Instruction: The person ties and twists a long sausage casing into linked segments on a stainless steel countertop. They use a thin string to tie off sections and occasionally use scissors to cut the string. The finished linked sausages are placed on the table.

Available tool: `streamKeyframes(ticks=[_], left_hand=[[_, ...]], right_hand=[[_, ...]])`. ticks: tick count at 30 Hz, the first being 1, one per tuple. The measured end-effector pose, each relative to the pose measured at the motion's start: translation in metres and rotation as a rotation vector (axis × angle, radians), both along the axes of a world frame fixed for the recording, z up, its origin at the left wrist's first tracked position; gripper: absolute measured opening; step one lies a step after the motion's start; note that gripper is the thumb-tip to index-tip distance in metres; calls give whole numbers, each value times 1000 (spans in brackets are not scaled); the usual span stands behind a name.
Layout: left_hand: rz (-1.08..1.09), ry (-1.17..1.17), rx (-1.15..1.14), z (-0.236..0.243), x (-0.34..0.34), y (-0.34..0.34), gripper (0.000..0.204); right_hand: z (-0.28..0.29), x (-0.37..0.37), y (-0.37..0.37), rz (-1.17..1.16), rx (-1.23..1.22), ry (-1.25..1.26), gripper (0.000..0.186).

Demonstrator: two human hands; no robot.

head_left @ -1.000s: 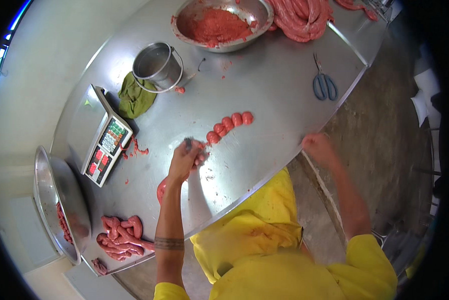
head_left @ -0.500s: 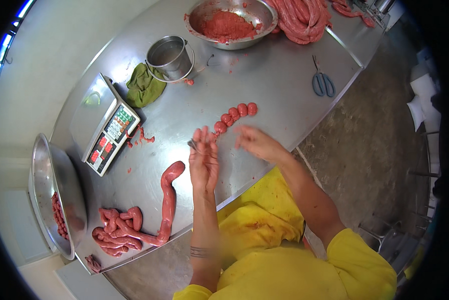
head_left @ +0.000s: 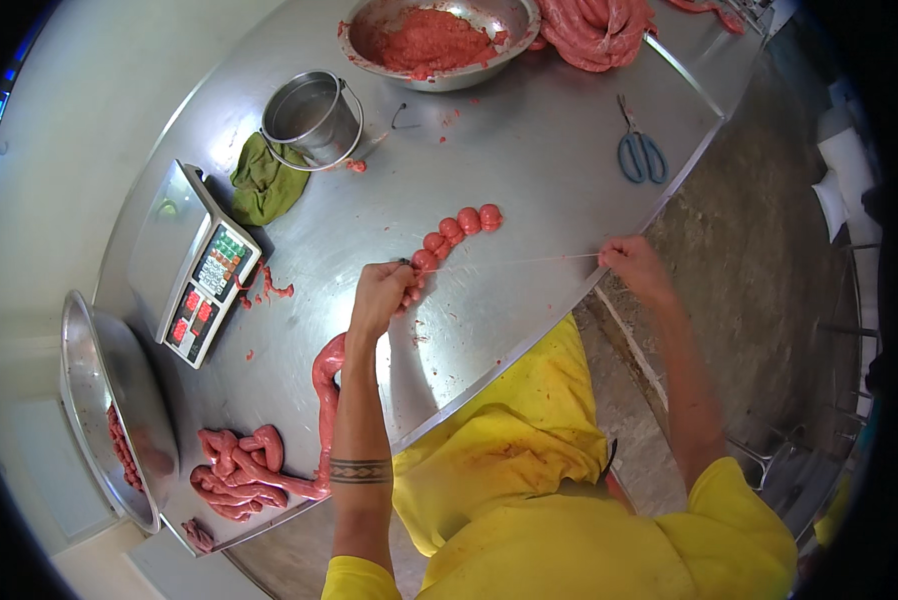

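Observation:
A thin pale string [head_left: 519,262] runs taut across the steel table, pinched at its right end by my closed right hand [head_left: 634,265] near the table edge. Its other end meets my left hand [head_left: 377,295], which is closed round the near end of a raw red sausage [head_left: 425,259]. From that hand the sausage curves away to the right, tied off into several round links. Below my left wrist lies a long untied length of filled casing [head_left: 327,390]. It joins a coiled heap of sausage [head_left: 239,470] at the near left.
A digital scale [head_left: 207,290], green cloth [head_left: 266,180] and steel bucket [head_left: 314,120] stand to the left. Farther off are a bowl of minced meat [head_left: 429,45] and a pile of casings [head_left: 589,30]. Scissors [head_left: 639,150] lie right; a basin [head_left: 134,400] holds small links.
My right hand has moved right, past the table edge, drawing the string straight. My left hand, earlier with fingers raised and palm showing, has turned over and closed on the sausage.

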State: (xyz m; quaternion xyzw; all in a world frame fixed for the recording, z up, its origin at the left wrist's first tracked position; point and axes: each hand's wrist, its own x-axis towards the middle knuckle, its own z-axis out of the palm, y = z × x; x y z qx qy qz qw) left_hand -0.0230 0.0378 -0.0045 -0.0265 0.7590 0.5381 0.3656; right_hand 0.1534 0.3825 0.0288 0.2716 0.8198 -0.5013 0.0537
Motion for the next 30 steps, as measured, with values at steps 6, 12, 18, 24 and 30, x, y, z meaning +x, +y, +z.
streamKeyframes(ticks=[6,12,18,24,30], left_hand=[[-170,597,-334,-23,28,17,30],[26,-84,251,6,54,-14,25],[123,-233,226,8,56,-4,41],[-104,29,24,-7,54,21,30],[69,-78,260,-7,60,-6,30]], right_hand=[[-26,11,20,19,213,-21,13],[-23,14,58,380,-123,-232,14],[-11,-46,15,345,832,321,35],[-28,-136,-78,915,724,352,48],[-37,-154,-71,642,881,161,46]])
